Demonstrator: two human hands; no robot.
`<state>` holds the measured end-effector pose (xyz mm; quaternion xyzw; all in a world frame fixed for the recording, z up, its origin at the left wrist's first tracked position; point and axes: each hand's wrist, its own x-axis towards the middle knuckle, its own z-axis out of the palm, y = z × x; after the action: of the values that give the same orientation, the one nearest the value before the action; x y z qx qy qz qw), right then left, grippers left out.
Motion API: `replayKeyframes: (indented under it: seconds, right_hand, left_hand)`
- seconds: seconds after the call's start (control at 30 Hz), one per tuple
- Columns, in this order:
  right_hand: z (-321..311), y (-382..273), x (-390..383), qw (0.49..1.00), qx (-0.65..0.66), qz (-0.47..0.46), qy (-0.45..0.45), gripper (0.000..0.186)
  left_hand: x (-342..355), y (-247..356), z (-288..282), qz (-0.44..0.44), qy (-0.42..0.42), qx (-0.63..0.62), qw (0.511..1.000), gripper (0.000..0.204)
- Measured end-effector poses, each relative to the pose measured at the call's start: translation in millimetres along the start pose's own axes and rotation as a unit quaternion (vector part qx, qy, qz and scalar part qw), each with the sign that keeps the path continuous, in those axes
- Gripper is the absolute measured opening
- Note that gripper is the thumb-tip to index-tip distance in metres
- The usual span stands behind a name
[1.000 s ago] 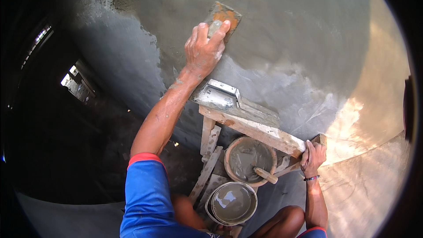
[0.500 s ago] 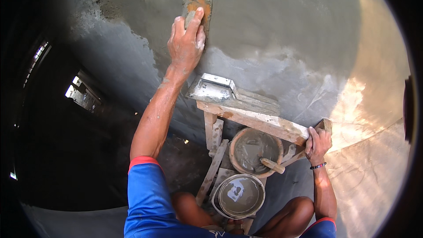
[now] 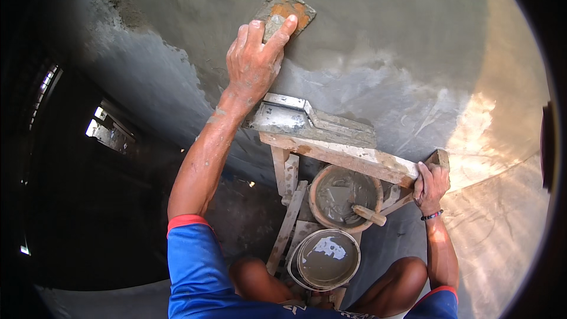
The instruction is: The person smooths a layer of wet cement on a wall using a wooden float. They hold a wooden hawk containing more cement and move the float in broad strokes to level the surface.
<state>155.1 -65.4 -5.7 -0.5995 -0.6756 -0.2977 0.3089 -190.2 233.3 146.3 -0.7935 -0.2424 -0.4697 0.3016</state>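
My left hand [image 3: 254, 59] is closed round the grip of a plastering float [image 3: 300, 14], orange-brown and smeared with grey mortar. The float rests against the damp grey plaster [image 3: 384, 12] of the wall, its far end tilted to the right. Down at the right, my right hand [image 3: 431, 186] grips the end of a wooden beam [image 3: 348, 159], fingers wrapped over the timber. On that beam, below my left hand, lies a mortar-stained metal tool [image 3: 283, 117] with a long straight blade and raised frame, whose exact kind I cannot tell.
Beneath the beam stands a round tub [image 3: 319, 201] of wet mortar with a wooden-handled tool [image 3: 369, 215] in it. Nearer me is a bucket [image 3: 356, 269] of greyish water. Wooden struts [image 3: 287, 224] stand to their left. Sunlight falls on the wall at right [image 3: 502, 201].
My left hand has turned the float clockwise, its far end swinging right across the plaster. My right hand keeps its hold on the beam. The whole view has shifted slightly.
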Motion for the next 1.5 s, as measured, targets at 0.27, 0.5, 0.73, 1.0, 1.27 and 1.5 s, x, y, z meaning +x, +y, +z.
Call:
replayKeyframes:
  seconds: [0.27,0.5,0.73,1.0,1.27,1.5]
  right_hand:
    - [2,-2,3,1.0,0.01,-0.018,0.0,0.032]
    - [3,0,0,1.0,0.013,-0.008,-0.01,0.03]
    - [0,3,-2,1.0,0.001,-0.003,-0.009,0.028]
    - [4,-5,5,1.0,0.013,-0.017,-0.005,0.027]
    - [3,0,-4,1.0,0.008,-0.008,-0.006,0.024]
    - [8,2,-5,1.0,0.015,-0.013,-0.012,0.027]
  left_hand:
    - [-142,-96,-10,0.013,-0.164,0.057,0.985,0.069]
    - [-13,-72,-26,-0.082,0.048,-0.005,0.995,0.056]
    - [-48,-49,27,-0.107,0.092,-0.001,0.99,0.06]
    - [-206,-131,30,-0.389,0.074,-0.028,0.918,0.054]
    - [-51,-63,24,-0.258,0.114,-0.06,0.958,0.049]
    - [-315,-102,46,-0.657,0.049,0.002,0.753,0.04]
